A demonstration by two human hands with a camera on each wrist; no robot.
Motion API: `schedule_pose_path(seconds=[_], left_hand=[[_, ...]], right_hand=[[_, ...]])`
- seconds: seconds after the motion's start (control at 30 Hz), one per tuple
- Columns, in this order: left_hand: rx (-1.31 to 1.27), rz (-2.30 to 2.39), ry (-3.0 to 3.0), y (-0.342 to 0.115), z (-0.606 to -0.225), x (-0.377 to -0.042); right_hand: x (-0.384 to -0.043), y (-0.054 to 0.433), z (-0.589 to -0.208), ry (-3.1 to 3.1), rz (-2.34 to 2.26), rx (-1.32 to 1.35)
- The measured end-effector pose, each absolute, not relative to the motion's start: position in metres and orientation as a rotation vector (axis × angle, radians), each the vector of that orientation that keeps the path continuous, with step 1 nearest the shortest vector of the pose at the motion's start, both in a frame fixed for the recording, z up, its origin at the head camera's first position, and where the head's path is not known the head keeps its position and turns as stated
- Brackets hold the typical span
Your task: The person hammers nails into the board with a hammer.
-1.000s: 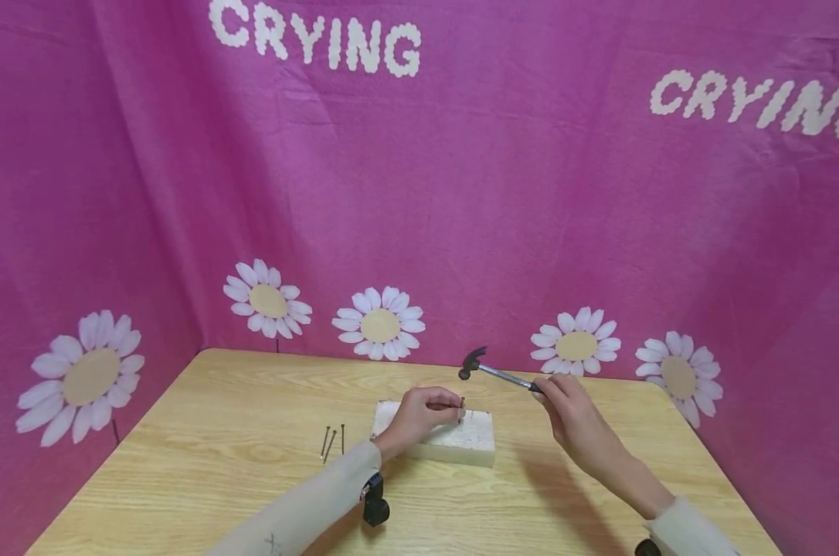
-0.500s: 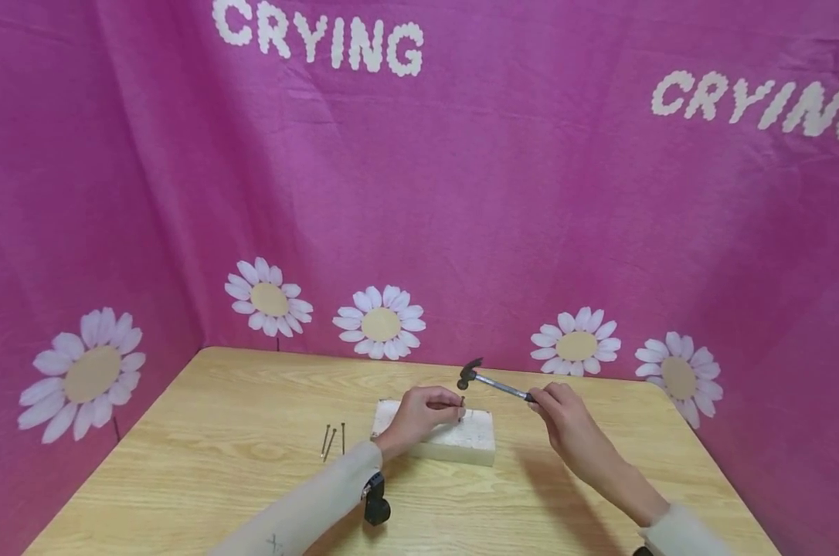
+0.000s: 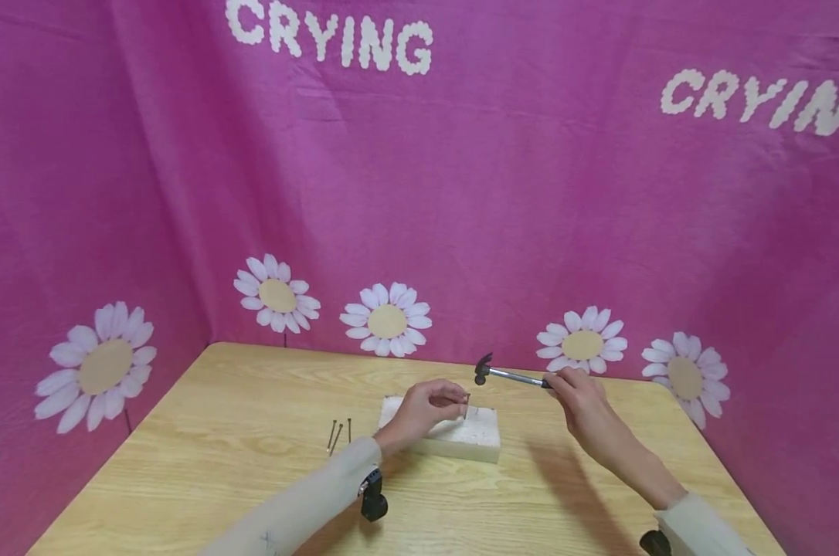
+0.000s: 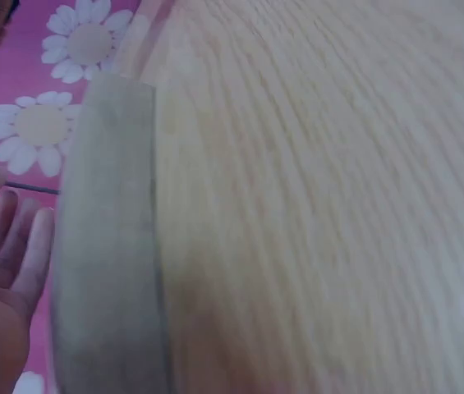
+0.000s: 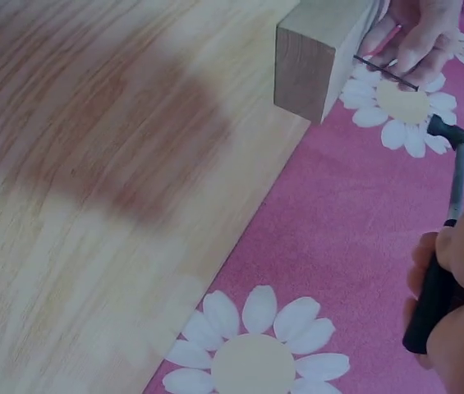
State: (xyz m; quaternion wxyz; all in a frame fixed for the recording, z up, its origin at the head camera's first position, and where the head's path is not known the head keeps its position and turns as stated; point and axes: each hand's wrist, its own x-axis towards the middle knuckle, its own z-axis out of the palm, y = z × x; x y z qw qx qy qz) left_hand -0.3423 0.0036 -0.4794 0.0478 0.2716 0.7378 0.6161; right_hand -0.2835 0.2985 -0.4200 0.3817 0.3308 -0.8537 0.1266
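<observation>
A nail (image 3: 467,407) stands upright, point down, on the pale wooden block (image 3: 454,445). My left hand (image 3: 422,413) pinches it between thumb and index finger, while the other fingers are spread beside it, as the left wrist view shows. My right hand (image 3: 589,409) grips a claw hammer by its black handle (image 5: 433,308). The hammer's dark head (image 3: 483,371) is raised a little above and to the right of the nail, apart from it. In the right wrist view, the striking face of the hammer head (image 5: 445,127) points towards the nail head.
Several loose nails (image 3: 334,438) lie on the wood-grain table (image 3: 253,401), left of the block. Behind the table hangs a pink cloth (image 3: 461,193) with daisies and lettering. A small black camera (image 3: 373,496) sits on the left wrist.
The hammer head dipped towards the nail, then moved back up and to the right. My left hand stays at the nail, with more of the nail showing now. The head view has shifted slightly.
</observation>
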Motion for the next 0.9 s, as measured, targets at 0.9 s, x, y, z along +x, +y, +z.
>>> schedule_pose_path(seconds=[0.9], left_hand=[[0.375, 1.424, 2.834, -0.158, -0.457, -0.328]], right_hand=[[-0.298, 0.307, -0.433, -2.226, 0.369, 0.799]])
